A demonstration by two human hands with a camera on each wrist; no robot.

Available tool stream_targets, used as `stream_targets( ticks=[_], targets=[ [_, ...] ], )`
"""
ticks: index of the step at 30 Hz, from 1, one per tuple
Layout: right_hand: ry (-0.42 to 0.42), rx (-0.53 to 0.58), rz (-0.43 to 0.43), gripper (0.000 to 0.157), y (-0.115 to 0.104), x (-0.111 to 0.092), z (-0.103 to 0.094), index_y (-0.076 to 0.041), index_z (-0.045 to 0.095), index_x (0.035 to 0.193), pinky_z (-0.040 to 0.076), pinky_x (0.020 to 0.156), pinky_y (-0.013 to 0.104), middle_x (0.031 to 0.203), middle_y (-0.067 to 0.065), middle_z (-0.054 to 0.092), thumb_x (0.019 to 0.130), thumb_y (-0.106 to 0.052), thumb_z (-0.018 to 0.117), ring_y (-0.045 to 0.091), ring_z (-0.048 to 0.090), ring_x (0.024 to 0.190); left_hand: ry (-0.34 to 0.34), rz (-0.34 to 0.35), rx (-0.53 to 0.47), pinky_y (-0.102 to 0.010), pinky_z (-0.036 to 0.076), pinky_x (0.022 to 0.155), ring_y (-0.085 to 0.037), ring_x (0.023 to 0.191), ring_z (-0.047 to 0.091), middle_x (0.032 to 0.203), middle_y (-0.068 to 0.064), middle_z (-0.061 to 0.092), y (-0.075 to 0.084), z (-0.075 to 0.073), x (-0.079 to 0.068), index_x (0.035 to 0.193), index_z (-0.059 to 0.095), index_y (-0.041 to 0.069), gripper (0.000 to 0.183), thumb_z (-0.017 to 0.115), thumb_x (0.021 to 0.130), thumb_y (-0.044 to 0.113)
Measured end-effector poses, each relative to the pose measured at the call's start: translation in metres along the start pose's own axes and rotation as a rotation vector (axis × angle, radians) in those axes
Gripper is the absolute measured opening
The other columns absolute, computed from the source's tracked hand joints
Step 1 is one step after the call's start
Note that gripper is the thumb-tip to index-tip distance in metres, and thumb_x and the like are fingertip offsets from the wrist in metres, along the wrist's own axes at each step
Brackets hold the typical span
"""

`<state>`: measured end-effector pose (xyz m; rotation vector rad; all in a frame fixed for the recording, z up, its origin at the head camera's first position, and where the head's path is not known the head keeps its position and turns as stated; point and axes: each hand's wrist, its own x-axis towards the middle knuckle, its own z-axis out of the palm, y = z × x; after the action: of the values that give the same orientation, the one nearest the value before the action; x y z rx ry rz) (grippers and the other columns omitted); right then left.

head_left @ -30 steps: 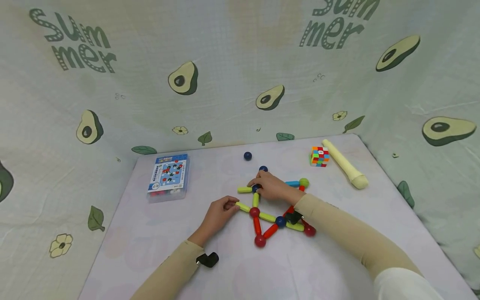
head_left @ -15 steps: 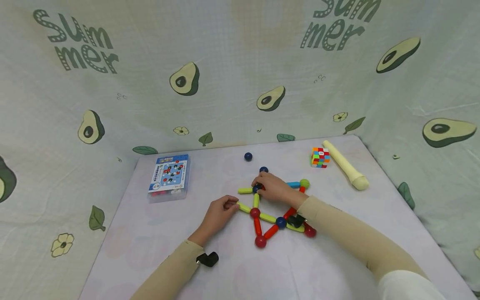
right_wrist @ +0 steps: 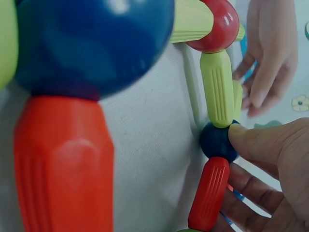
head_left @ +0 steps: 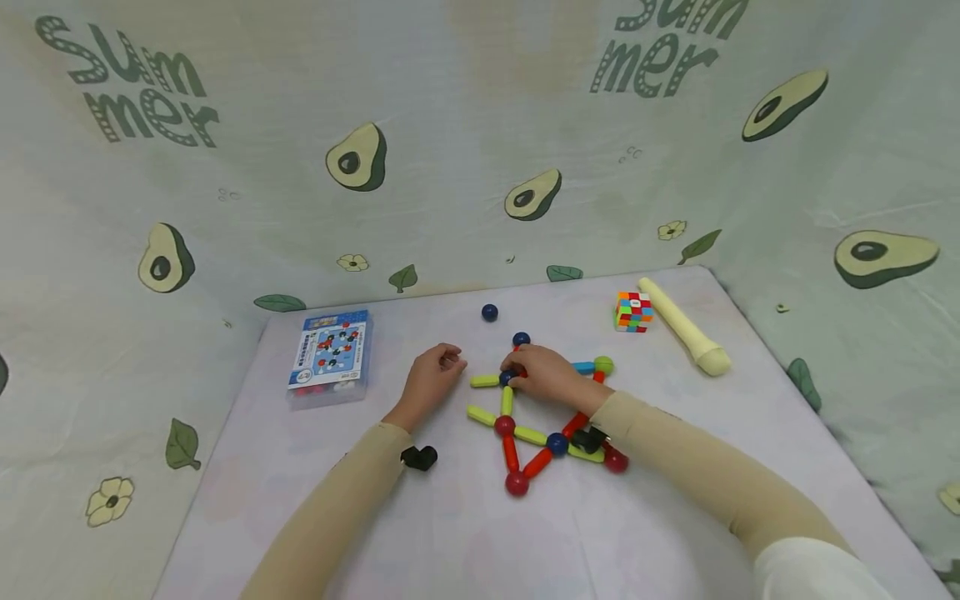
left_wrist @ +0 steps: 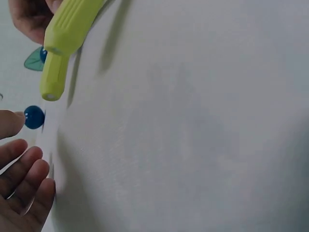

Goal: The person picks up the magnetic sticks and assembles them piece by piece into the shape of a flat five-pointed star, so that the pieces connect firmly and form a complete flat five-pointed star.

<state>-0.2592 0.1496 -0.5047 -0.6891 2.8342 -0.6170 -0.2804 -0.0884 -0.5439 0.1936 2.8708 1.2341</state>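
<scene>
My right hand (head_left: 551,377) pinches a dark blue ball (right_wrist: 215,142) in a magnetic stick-and-ball frame, thumb on one side and fingers behind. A yellow-green rod (right_wrist: 217,89) and a red rod (right_wrist: 208,193) join that ball. Lower in the frame are a red ball (head_left: 505,426) and another blue ball (head_left: 557,444), linked by rods. Two yellow-green rods point left with free ends, the upper rod (head_left: 485,381) and the lower rod (head_left: 481,415). My left hand (head_left: 433,379) holds nothing, just left of those ends, fingers loosely bent. The right fingertips are partly hidden in the head view.
Behind the frame lies a loose dark blue ball (head_left: 490,312). At the left stands a plastic box (head_left: 330,358) with a printed card. A puzzle cube (head_left: 633,312) and a pale yellow club-shaped object (head_left: 686,327) are at the back right. Patterned cloth (head_left: 450,167) hangs behind the table.
My left hand has left the end of the lower yellow-green rod and moved away from me and slightly left. The right hand stays at the blue ball.
</scene>
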Motion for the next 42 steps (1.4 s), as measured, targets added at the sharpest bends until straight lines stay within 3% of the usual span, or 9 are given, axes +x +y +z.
stream_targets(
  ticks=[7, 15, 25, 33, 37, 42],
  targets=[
    [0.003, 0.016, 0.017, 0.025, 0.001, 0.001, 0.002, -0.014, 0.074, 0.117, 0.050, 0.081, 0.031, 0.101, 0.000, 0.062, 0.094, -0.022, 0.075, 0.015, 0.055, 0.087, 0.041, -0.051, 0.047, -0.037, 0.050, 0.088, -0.021, 0.097, 0.058, 0.107, -0.004, 0.065, 0.004, 0.006, 0.032, 0.124, 0.066, 0.008, 0.033, 0.070, 0.098, 0.029],
    [0.015, 0.025, 0.023, 0.023, 0.000, -0.002, 0.004, -0.016, 0.074, 0.117, 0.049, 0.083, 0.032, 0.102, 0.000, 0.061, 0.095, -0.022, 0.074, 0.016, 0.054, 0.087, 0.083, -0.058, 0.094, -0.040, 0.050, 0.092, -0.024, 0.101, 0.059, 0.111, -0.007, 0.065, 0.013, 0.016, 0.056, 0.127, 0.063, 0.007, 0.036, 0.067, 0.100, 0.030],
    [0.029, 0.021, 0.026, 0.024, 0.001, -0.001, 0.003, -0.016, 0.074, 0.118, 0.050, 0.083, 0.031, 0.103, 0.000, 0.061, 0.094, -0.021, 0.075, 0.016, 0.054, 0.089, 0.090, -0.036, 0.163, -0.041, 0.048, 0.094, -0.026, 0.101, 0.058, 0.111, -0.008, 0.065, 0.023, 0.026, 0.078, 0.130, 0.063, 0.006, 0.041, 0.066, 0.100, 0.034],
    [0.036, 0.022, 0.013, 0.024, 0.005, 0.001, 0.004, -0.016, 0.075, 0.117, 0.050, 0.083, 0.029, 0.101, -0.001, 0.061, 0.094, -0.021, 0.076, 0.014, 0.054, 0.089, 0.025, -0.050, 0.194, -0.044, 0.047, 0.095, -0.028, 0.104, 0.059, 0.116, -0.011, 0.064, 0.038, 0.028, 0.093, 0.135, 0.059, 0.006, 0.048, 0.066, 0.099, 0.038],
    [0.038, 0.021, -0.005, 0.024, 0.006, 0.001, 0.005, -0.015, 0.075, 0.117, 0.050, 0.085, 0.030, 0.104, 0.000, 0.063, 0.094, -0.021, 0.076, 0.015, 0.055, 0.090, 0.016, -0.054, 0.225, -0.050, 0.044, 0.097, -0.029, 0.108, 0.059, 0.119, -0.011, 0.066, 0.045, 0.035, 0.099, 0.142, 0.056, 0.011, 0.051, 0.065, 0.100, 0.039],
    [0.040, 0.015, -0.017, 0.024, 0.006, 0.002, 0.006, -0.014, 0.075, 0.117, 0.050, 0.086, 0.029, 0.106, 0.000, 0.064, 0.094, -0.020, 0.076, 0.014, 0.056, 0.090, 0.060, -0.037, 0.244, -0.055, 0.044, 0.095, -0.030, 0.111, 0.062, 0.119, -0.009, 0.068, 0.054, 0.039, 0.098, 0.139, 0.062, 0.019, 0.042, 0.064, 0.101, 0.035]
  ],
)
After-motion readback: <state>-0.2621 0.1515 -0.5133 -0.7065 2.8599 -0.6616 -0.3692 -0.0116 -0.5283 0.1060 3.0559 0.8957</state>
